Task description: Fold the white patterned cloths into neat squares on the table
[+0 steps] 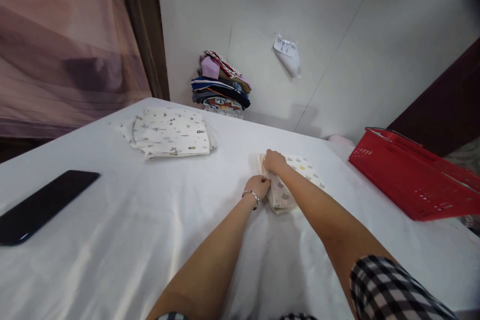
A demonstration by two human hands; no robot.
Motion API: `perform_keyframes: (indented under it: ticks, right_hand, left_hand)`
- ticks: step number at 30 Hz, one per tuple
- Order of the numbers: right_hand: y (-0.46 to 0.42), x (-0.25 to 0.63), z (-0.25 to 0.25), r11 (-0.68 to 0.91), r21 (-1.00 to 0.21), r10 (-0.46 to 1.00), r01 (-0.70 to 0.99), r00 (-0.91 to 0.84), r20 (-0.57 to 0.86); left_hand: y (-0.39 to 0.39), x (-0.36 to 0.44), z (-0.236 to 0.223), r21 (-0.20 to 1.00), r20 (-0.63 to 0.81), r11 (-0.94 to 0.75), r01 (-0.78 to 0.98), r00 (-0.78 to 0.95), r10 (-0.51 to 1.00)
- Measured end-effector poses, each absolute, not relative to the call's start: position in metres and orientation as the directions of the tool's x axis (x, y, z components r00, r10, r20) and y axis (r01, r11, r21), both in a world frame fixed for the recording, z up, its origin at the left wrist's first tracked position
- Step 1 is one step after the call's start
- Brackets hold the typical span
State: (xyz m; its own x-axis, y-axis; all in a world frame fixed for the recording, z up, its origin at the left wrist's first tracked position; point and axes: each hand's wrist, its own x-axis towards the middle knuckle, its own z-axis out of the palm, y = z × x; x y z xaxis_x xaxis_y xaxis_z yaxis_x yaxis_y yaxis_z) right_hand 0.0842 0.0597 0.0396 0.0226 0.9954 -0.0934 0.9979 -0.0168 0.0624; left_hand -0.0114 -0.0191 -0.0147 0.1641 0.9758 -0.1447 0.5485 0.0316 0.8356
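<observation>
A folded white cloth [282, 194] with grey cloud-like shapes and a yellow spot lies on the white-covered table [150, 220]. At its near left edge, my left hand [258, 186], with a silver bracelet at the wrist, pinches the layered fold. My right hand [275, 161] grips the same edge farther back, fingers curled over it, and my right forearm hides part of the cloth. Over to the left rests another folded white cloth [174, 132] with small dark prints, apart from both hands.
A black phone-like slab [48, 205] lies at the left. On the right stands a red plastic basket [412, 175] with metal handles. A stack of folded clothes [221, 85] sits behind the table's far edge. A paper note [287, 46] hangs on the wall.
</observation>
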Motion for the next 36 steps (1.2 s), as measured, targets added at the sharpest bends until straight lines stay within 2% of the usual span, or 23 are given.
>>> perform_keyframes:
  ticks: [6, 20, 28, 36]
  right_hand:
    - [0.061, 0.074, 0.033, 0.023, 0.169, 1.000, 0.985, -0.024, 0.004]
    - [0.076, 0.077, 0.044, 0.189, 0.315, 0.982, 0.930, -0.182, -0.052]
    - [0.079, 0.079, 0.043, 0.223, 0.310, 0.974, 0.924, -0.221, -0.043]
    - [0.085, 0.077, 0.042, 0.198, 0.232, 0.980, 0.952, -0.198, -0.024]
  left_hand:
    - [-0.019, -0.012, -0.015, 0.837, -0.147, 0.031, 0.546, 0.170, 0.974]
    - [-0.020, -0.012, -0.014, 0.821, -0.108, -0.009, 0.571, 0.170, 0.980]
    - [-0.019, -0.011, -0.015, 0.826, -0.103, -0.016, 0.563, 0.179, 0.979]
    - [-0.020, -0.012, -0.014, 0.824, -0.132, 0.012, 0.566, 0.171, 0.976]
